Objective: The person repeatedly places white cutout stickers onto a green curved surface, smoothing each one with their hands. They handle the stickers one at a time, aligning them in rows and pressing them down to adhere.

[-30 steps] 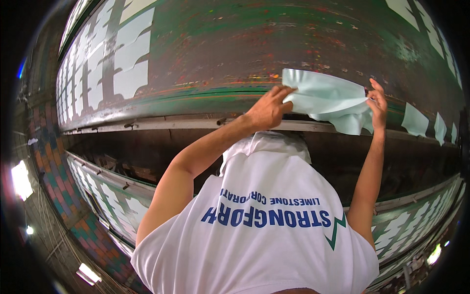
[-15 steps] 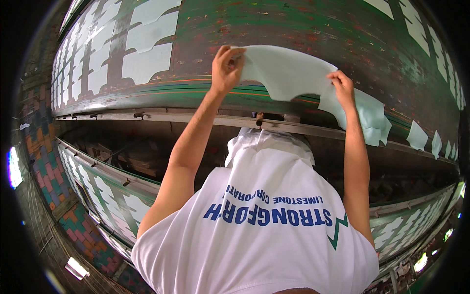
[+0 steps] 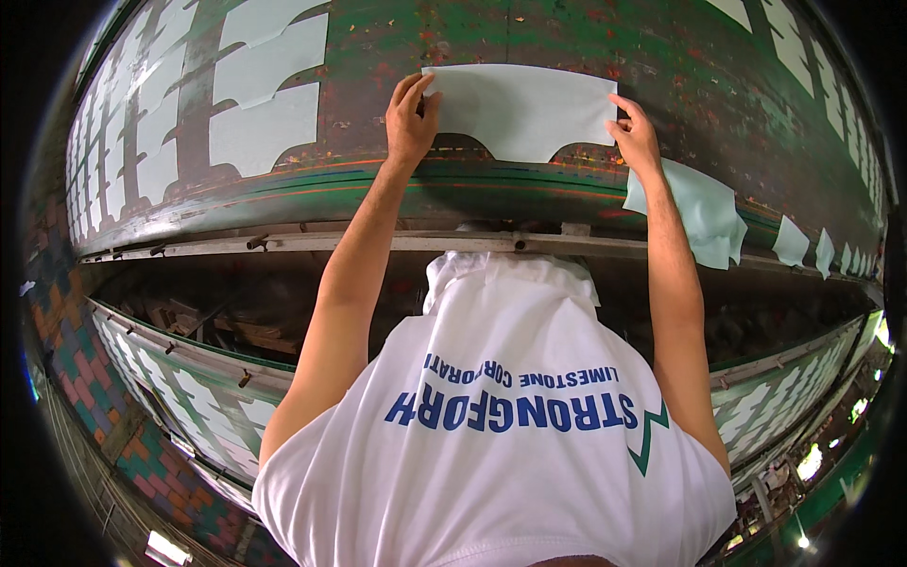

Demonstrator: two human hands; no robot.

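Observation:
A pale blue-white cut fabric piece [image 3: 524,109] is stretched nearly flat along the near side of the dark, green-stained table [image 3: 567,38]. Two curved notches shape its near edge. My left hand [image 3: 413,121] grips it at the far left corner with curled fingers. At the right edge my right hand [image 3: 636,137] holds it between thumb and fingers. Just beyond my right wrist, a pale fabric stack [image 3: 699,213] hangs partly over the table's near edge.
Rows of similar cut pieces [image 3: 265,128] lie flat on the left; more pieces [image 3: 789,47] lie at the far right. Small pale pieces [image 3: 792,241] hang along the near right edge. A metal rail [image 3: 378,242] with short pegs runs along the table's front.
Both hands have moved slightly left and away from me with the fabric piece. Its raised, slanting right side has come down level, and the piece now lies straighter and flatter.

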